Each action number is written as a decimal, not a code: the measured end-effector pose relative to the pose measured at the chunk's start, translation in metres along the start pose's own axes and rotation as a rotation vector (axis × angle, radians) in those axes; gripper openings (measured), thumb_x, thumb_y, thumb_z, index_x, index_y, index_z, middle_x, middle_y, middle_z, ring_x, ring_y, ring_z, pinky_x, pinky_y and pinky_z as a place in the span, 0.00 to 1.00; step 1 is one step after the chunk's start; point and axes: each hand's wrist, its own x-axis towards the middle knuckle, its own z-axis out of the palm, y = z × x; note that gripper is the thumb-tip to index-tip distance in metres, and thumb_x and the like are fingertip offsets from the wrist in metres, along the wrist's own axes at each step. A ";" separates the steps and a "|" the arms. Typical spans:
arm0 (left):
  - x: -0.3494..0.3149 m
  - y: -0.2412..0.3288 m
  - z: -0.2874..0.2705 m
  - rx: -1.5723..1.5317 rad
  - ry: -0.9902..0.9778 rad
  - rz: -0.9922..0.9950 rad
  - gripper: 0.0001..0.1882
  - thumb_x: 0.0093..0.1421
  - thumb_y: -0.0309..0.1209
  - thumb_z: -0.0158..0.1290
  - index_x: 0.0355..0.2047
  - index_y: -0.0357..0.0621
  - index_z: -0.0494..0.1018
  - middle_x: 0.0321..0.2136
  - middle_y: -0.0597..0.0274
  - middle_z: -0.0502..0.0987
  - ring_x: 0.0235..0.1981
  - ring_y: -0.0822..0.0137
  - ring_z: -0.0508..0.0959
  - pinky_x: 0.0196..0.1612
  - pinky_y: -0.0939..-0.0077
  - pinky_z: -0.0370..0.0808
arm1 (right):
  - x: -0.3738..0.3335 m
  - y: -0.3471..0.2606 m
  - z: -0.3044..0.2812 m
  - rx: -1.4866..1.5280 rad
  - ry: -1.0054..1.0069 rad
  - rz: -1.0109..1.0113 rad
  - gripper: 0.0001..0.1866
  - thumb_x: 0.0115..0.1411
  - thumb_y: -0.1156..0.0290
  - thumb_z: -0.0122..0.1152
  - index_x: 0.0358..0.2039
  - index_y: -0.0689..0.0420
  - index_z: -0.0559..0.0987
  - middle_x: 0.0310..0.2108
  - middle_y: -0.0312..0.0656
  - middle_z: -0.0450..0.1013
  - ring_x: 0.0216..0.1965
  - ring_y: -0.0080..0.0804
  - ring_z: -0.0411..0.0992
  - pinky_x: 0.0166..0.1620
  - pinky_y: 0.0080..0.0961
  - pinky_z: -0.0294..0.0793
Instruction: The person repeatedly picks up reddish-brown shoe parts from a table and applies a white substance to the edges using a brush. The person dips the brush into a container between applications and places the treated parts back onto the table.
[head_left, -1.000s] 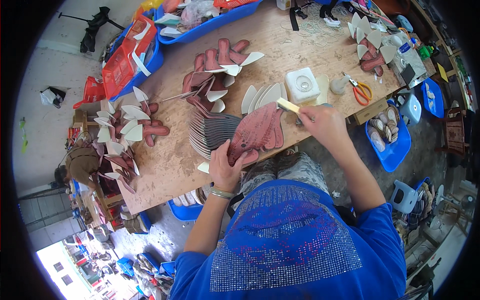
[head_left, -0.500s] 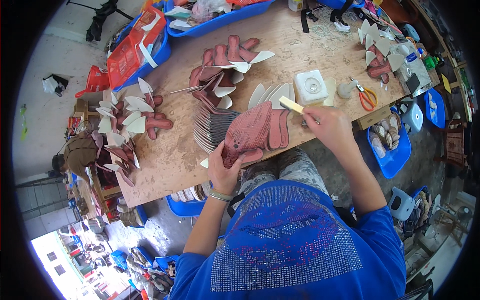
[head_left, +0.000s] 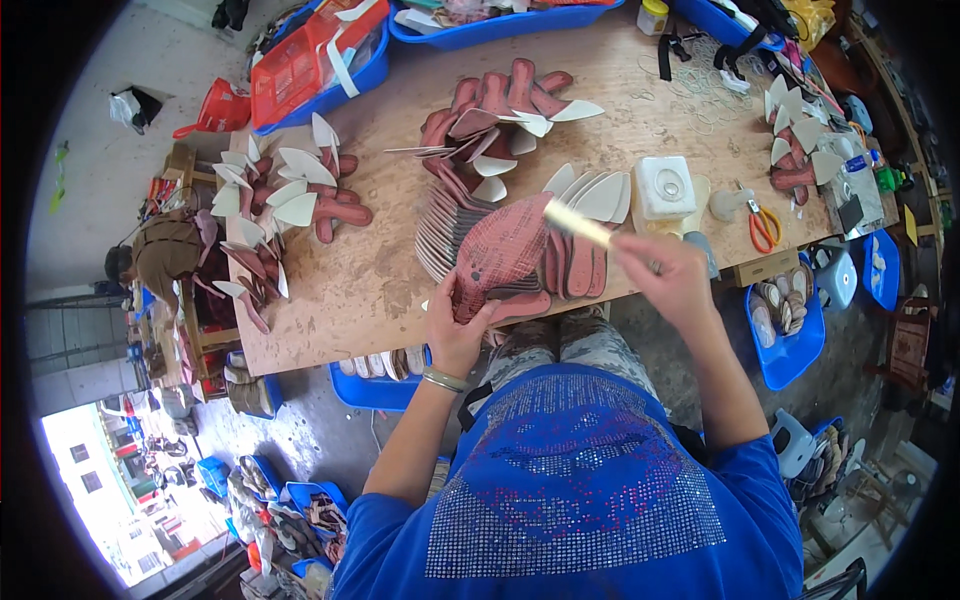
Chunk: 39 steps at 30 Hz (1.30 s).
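Pins the narrow near end of a dark-red patterned sole piece [head_left: 503,245] with the left hand [head_left: 457,335], with thumb and fingers clamped on that end. Placed at the middle of the table's [head_left: 340,300] near edge, on top of a fan of similar pieces [head_left: 435,235], showing grey and pale edges toward the left and red rounded ends toward the right. Wears a bracelet [head_left: 445,379] on the left wrist. Grips a pale yellow brush [head_left: 580,223] in the right hand [head_left: 668,280], with fingers closed around the handle and pointing its tip left, at the far right side of the patterned piece. Perhaps touching there, though too blurred to tell.

Just beyond the brush, a spread of pale pieces [head_left: 600,195]; to the right of those, a white block-shaped container [head_left: 664,187] with a round opening on top. Farther right, a small whitish bottle [head_left: 724,205] near orange-handled pliers [head_left: 764,228]. On the far side, at the left, in the middle and at the right, red-and-white clusters [head_left: 505,105]. Beyond the left cluster, a red basket [head_left: 300,75]. Below the table's right end, a blue tub [head_left: 787,365] of soles.
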 end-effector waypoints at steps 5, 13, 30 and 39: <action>0.000 -0.014 -0.009 -0.098 0.034 -0.019 0.38 0.48 0.33 0.71 0.57 0.34 0.68 0.45 0.47 0.76 0.46 0.54 0.78 0.50 0.64 0.74 | 0.033 0.016 0.026 -0.149 0.059 -0.145 0.09 0.55 0.73 0.68 0.38 0.56 0.85 0.25 0.44 0.78 0.26 0.39 0.77 0.29 0.28 0.75; 0.002 -0.041 -0.031 -0.081 0.110 -0.118 0.39 0.49 0.33 0.71 0.59 0.34 0.66 0.48 0.48 0.76 0.48 0.56 0.76 0.52 0.66 0.74 | 0.007 -0.028 0.078 -0.043 -0.131 -0.345 0.09 0.53 0.74 0.70 0.37 0.54 0.86 0.21 0.41 0.75 0.22 0.34 0.75 0.24 0.29 0.72; 0.027 -0.084 -0.084 0.023 0.233 -0.352 0.47 0.48 0.40 0.71 0.64 0.40 0.60 0.49 0.44 0.76 0.50 0.49 0.77 0.52 0.59 0.75 | 0.043 -0.067 0.211 -0.082 -0.076 -0.375 0.13 0.51 0.77 0.71 0.40 0.54 0.84 0.19 0.40 0.70 0.18 0.35 0.71 0.22 0.30 0.69; 0.079 -0.197 -0.115 -0.251 0.192 -0.366 0.18 0.69 0.33 0.51 0.52 0.33 0.65 0.45 0.51 0.77 0.44 0.61 0.78 0.49 0.69 0.73 | 0.071 -0.085 0.256 0.191 -0.212 -0.080 0.11 0.58 0.76 0.67 0.42 0.60 0.84 0.34 0.44 0.81 0.35 0.30 0.79 0.40 0.23 0.76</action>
